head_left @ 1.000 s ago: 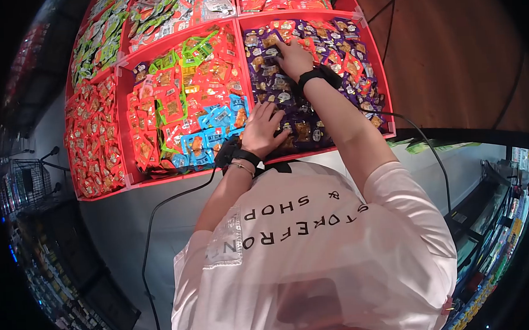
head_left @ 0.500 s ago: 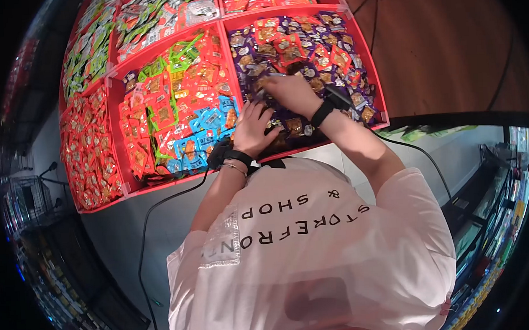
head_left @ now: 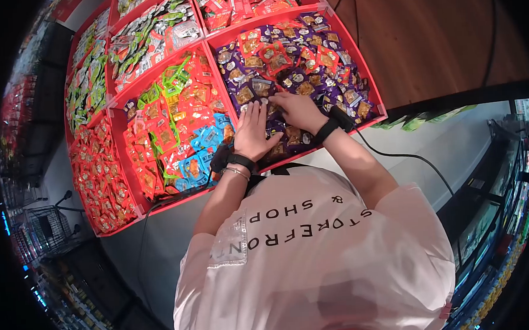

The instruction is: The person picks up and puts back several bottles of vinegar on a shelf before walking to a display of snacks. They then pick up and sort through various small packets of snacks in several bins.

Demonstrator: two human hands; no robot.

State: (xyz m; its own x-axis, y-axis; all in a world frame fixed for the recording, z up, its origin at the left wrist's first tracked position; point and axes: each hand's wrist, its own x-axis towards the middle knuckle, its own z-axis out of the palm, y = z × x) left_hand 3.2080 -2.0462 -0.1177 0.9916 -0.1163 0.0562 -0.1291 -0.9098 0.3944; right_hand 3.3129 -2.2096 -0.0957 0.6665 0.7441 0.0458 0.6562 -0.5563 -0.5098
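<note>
My left hand (head_left: 252, 133) lies flat on the purple snack packets (head_left: 245, 95) near the divider, its fingers stretched forward and the thumb spread to the right. Close by on the right, my right hand (head_left: 300, 112) has its fingertips down among the packets. Its fingers are bent together on the edge of a purple packet, partly hidden beneath them. Several red packets (head_left: 275, 57) lie among the purple ones farther back in this compartment.
Red dividers (head_left: 218, 69) split the display bin. Red, green and blue packets (head_left: 204, 138) fill the compartment to the left. Cables run from both wrists, the right cable (head_left: 403, 154) toward the floor. A brown wooden surface (head_left: 424, 46) stands at right, a shopping cart (head_left: 48, 224) at far left.
My right hand has drawn back and lowered onto the packets, closer to my left hand. My left hand stays flat in nearly the same place. The view has shifted slightly.
</note>
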